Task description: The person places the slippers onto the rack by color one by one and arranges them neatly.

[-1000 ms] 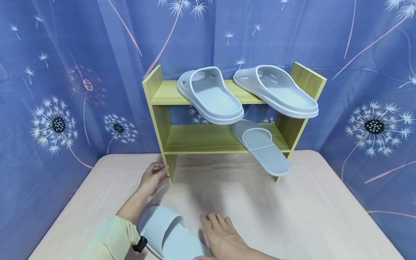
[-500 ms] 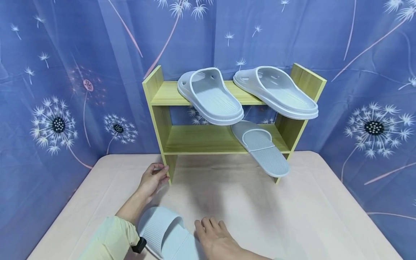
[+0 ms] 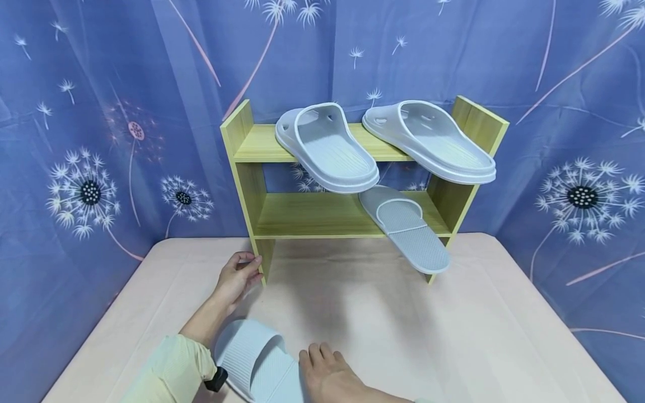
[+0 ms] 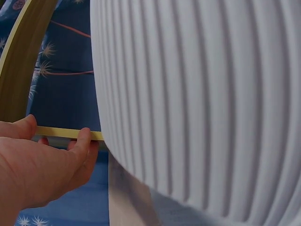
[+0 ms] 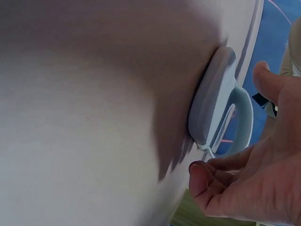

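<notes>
My left hand (image 3: 235,282) pinches the edge of the left side panel of a wooden shoe rack (image 3: 317,215), thumb and fingers on opposite faces in the left wrist view. A pale blue slipper (image 3: 247,352) with a ribbed strap lies on the table beneath my left forearm. Its strap fills much of the left wrist view. My right hand (image 3: 330,375) is at the slipper's right side, overlapping its heel end in the head view. In the right wrist view the fingers (image 5: 221,174) bend loosely beside the slipper (image 5: 211,99), with the thumb held apart.
Two pale grey-lilac clogs, a left one (image 3: 332,151) and a right one (image 3: 433,143), sit on the top shelf and jut over its front. A grey slipper (image 3: 408,229) slopes out from the middle shelf. Blue dandelion-print curtain (image 3: 126,67) surrounds the pinkish table (image 3: 478,336).
My right hand has moved left and slightly nearer the body, over the slipper's heel end. The left hand stays on the rack panel, and the footwear on the shelves has not moved.
</notes>
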Tool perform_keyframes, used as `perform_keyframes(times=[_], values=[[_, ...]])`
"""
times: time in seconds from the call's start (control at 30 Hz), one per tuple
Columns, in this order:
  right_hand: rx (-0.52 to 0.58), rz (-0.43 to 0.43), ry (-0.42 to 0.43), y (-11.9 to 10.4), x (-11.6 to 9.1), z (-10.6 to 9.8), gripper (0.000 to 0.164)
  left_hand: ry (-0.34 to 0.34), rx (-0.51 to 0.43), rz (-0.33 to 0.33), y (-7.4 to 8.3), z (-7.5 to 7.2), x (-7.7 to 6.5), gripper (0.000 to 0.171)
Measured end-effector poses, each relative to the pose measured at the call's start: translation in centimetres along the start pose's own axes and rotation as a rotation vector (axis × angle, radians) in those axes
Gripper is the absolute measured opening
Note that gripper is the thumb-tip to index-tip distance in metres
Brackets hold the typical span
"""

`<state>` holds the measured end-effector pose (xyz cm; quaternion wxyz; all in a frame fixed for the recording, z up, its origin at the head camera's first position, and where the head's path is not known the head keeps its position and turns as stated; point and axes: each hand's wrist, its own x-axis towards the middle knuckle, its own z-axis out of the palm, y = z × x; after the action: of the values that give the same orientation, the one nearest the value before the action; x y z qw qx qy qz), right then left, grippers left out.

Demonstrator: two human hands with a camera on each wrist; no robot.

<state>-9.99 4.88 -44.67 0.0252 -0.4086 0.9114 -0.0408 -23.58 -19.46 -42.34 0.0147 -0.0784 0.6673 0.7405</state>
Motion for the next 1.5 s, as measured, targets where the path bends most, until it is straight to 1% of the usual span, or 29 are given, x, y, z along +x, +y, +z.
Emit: perform_keyframes(times=[0.23, 0.43, 0.67, 0.93, 1.03, 1.27, 1.5], values=[[0.061, 0.015, -0.015, -0.3, 0.2, 0.7, 0.078, 0.007, 0.007, 0.007, -0.1, 0.0, 0.1, 0.027], [0.081, 0.029, -0.023, -0.7, 0.3, 1.3, 0.079, 0.003, 0.01, 0.008, -0.1, -0.1, 0.1, 0.028], [0.04, 0.05, -0.045, -1.0, 0.6, 1.4, 0.082, 0.001, 0.015, 0.001, -0.1, -0.1, 0.1, 0.029], [-0.008, 0.086, -0.124, -0.9, 1.0, 1.2, 0.087, -0.001, 0.001, 0.0, 0.0, -0.1, 0.1, 0.028], [0.0, 0.107, -0.147, -0.8, 1.1, 1.0, 0.085, 0.002, -0.003, -0.001, 0.0, -0.1, 0.1, 0.028], [0.03, 0.139, -0.154, -0.8, 1.1, 0.9, 0.086, 0.004, 0.0, -0.008, 0.0, -0.1, 0.1, 0.028], [-0.012, 0.188, -0.192, -0.9, 1.3, 0.4, 0.08, 0.003, -0.01, -0.004, 0.0, 0.0, 0.0, 0.026]])
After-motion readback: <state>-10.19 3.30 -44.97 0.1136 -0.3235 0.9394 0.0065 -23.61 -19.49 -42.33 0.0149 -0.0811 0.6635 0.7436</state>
